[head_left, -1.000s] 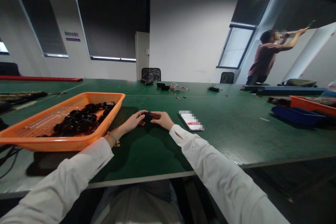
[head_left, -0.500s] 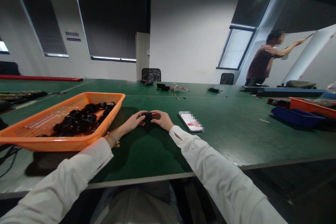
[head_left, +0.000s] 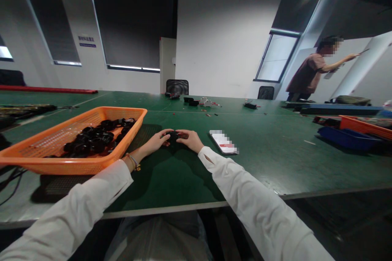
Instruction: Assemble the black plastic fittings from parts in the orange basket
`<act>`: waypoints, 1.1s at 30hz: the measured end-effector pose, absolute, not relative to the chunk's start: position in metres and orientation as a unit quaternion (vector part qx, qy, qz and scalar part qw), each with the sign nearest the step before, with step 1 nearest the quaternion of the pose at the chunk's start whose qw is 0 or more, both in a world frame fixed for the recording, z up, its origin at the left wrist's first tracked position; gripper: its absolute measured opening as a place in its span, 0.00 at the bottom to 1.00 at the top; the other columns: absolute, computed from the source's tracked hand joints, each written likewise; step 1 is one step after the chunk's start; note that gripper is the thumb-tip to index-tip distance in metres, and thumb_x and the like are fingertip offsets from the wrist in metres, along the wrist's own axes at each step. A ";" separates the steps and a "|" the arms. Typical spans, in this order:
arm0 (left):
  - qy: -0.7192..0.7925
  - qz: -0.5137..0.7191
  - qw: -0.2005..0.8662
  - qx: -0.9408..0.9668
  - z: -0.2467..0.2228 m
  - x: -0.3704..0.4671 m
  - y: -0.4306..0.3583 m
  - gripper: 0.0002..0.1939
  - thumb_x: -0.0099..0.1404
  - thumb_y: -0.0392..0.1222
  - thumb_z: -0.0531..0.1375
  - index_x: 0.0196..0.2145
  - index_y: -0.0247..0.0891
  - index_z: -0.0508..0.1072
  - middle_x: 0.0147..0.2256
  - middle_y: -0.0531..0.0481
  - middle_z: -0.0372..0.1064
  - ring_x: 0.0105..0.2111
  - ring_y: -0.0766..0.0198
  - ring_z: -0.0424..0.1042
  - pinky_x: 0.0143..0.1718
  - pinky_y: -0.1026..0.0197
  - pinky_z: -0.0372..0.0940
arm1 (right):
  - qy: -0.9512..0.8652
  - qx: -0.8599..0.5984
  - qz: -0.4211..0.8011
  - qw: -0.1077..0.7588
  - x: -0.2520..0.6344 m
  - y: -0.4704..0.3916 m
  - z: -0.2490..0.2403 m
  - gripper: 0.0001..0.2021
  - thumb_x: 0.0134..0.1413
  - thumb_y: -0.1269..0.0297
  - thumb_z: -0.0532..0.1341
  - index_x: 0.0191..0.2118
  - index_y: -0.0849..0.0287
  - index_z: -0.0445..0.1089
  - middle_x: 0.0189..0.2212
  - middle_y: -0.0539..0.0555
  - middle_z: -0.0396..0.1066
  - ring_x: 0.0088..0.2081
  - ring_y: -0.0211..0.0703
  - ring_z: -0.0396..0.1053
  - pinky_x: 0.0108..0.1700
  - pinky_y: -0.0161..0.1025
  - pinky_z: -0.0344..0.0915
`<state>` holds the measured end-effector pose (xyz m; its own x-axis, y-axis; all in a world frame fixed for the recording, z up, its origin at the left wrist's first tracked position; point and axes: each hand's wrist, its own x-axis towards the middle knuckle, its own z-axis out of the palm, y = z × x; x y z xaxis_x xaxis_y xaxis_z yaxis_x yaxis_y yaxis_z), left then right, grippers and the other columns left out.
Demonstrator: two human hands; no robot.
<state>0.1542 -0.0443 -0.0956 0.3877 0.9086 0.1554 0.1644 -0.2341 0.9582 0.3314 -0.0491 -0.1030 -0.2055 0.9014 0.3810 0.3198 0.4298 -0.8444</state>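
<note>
The left hand [head_left: 157, 142] and right hand [head_left: 191, 140] together pinch a small black part [head_left: 173, 136] by its sides, just right of an orange basket [head_left: 72, 166] on a green table [head_left: 272, 142]. Black pieces [head_left: 94, 140] lie heaped inside the basket; a phone [head_left: 221, 140] rests farther to its right.

A phone [head_left: 221, 140] lies right of centre, a blue tray [head_left: 347, 139] sits beside an orange bin [head_left: 357, 126] at the right, a red bar [head_left: 49, 89] runs along the far left, a green bag [head_left: 352, 100] lies far right, and a person [head_left: 306, 74] with an arm raised stands right of a far window [head_left: 277, 58].
</note>
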 end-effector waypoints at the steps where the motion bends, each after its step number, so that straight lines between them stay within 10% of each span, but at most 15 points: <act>1: 0.396 0.389 0.478 0.681 -0.095 0.154 -0.044 0.18 0.57 0.38 0.54 0.46 0.36 0.65 0.33 0.51 0.65 0.22 0.74 0.66 0.28 0.67 0.64 | -0.708 -0.431 0.316 0.461 0.331 -0.049 -0.103 0.20 0.34 0.72 0.65 0.40 0.58 0.71 0.30 0.52 0.74 0.33 0.40 0.72 0.43 0.41 0.67; 33: 0.369 0.391 0.484 0.690 -0.099 0.152 -0.041 0.18 0.56 0.40 0.55 0.46 0.38 0.64 0.32 0.52 0.64 0.23 0.73 0.66 0.25 0.69 0.64 | -0.738 -0.428 0.255 0.456 0.332 -0.052 -0.099 0.23 0.33 0.76 0.62 0.42 0.58 0.68 0.34 0.51 0.71 0.35 0.38 0.69 0.37 0.36 0.66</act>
